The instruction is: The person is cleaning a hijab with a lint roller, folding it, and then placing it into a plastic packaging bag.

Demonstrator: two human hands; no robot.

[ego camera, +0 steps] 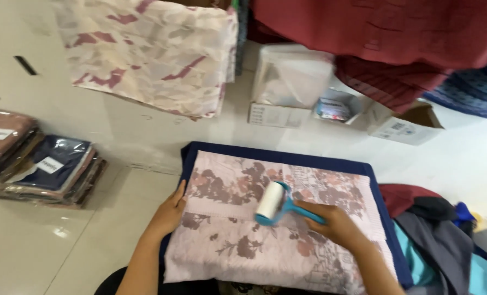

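We see the right hand (336,223) wrapped around the blue handle of a lint roller (276,203), fingers curled tight on the grip. The roller's white drum lies up and to the left of that hand and rests on the floral fabric (238,235), a pale pink folded cloth printed with dark mauve flowers. The left hand (170,212) lies flat at the cloth's left edge, fingers stretched out along it and pressing it down, well apart from the roller. Under both hands the floral fabric sits on a navy cloth (287,158), whose border shows beyond the hands and along the right side.

To the right of the right hand we find a heap of clothes (434,229) in maroon, grey and teal. Left of the left hand, some way off on the shiny floor, stand stacked packets of folded cloth (52,169) in clear wrap. Beyond the hands lie a pink-and-white patterned cloth (150,54), a few small cardboard boxes (279,114) and dark red fabric (385,33).
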